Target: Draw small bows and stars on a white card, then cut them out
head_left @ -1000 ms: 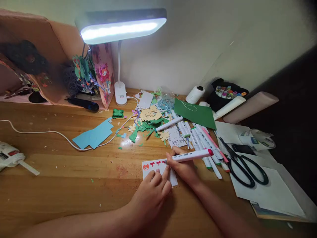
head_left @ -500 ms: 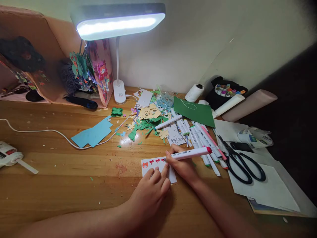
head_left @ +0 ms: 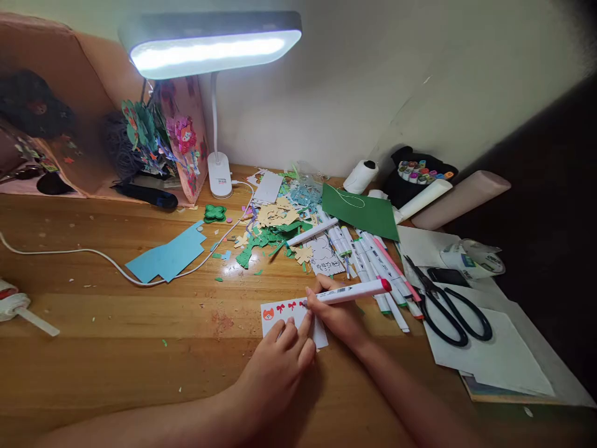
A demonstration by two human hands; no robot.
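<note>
A white card point(head_left: 267, 330) lies on the wooden desk, bearing an orange cat-like face and several small red bows in a row along its top. My left hand point(head_left: 282, 358) rests on the card with its fingers apart, pressing it down, the index finger near the rightmost bow. My right hand point(head_left: 339, 316) is closed around a white marker point(head_left: 352, 291) with a red end cap, which slants up to the right. The marker's tip meets the card at the rightmost bow and is partly hidden by my fingers.
Paper scraps point(head_left: 275, 218) and several markers point(head_left: 373, 267) lie beyond my hands. Black scissors point(head_left: 450, 311) rest on white sheets at right. A blue paper piece point(head_left: 168, 252), a white cable and a glue bottle point(head_left: 13, 305) lie at left. A lit lamp point(head_left: 214, 53) hangs above.
The whole view has shifted slightly, so everything appears a little further left. Both hands stay in nearly the same place on the card, with the marker still at the rightmost bow.
</note>
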